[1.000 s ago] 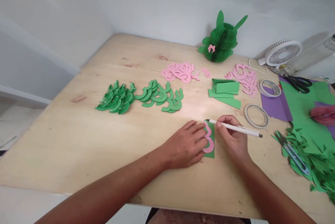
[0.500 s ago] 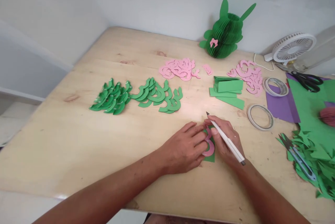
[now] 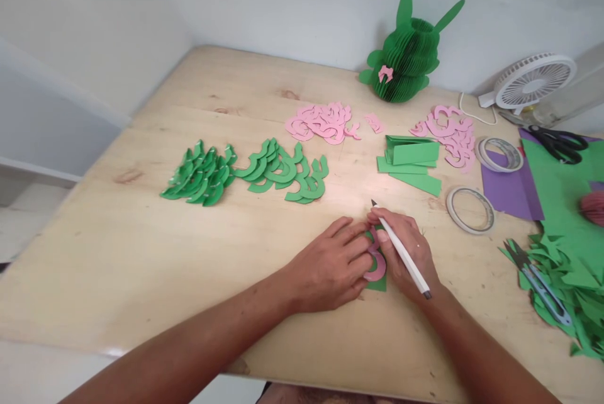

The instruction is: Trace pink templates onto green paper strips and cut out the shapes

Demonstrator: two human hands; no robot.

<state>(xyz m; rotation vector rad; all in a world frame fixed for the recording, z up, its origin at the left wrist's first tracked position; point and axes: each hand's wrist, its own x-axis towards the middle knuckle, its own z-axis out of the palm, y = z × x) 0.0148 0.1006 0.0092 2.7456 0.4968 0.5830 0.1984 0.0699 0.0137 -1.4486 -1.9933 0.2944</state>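
A pink curved paper cutout (image 3: 378, 270) lies on top of a small green paper piece (image 3: 376, 287) near the front of the table. My left hand (image 3: 330, 265) lies flat with its fingers stretched over the left side of both, pressing on them. In my right hand (image 3: 408, 253) is a white pen (image 3: 404, 254) with dark ends, slanting across the hand from upper left to lower right. The fingertips and thumb of that hand touch the upper right edge of the papers; part of the cutout is hidden beneath the fingers.
Behind are green cutouts (image 3: 309, 182), folded green pieces (image 3: 202, 174), pink cutouts (image 3: 323, 122) and green strips (image 3: 415, 155). To the right sit tape rolls (image 3: 470, 210), thread snips (image 3: 538, 281), scissors (image 3: 557, 143) and green scraps (image 3: 566, 294). A green honeycomb-paper figure (image 3: 406, 61) and a fan (image 3: 533, 83) stand behind.
The pen has tilted slightly, its lower end moving left. My right hand has shifted a little left; my left hand stays on the papers. The view has shifted slightly.
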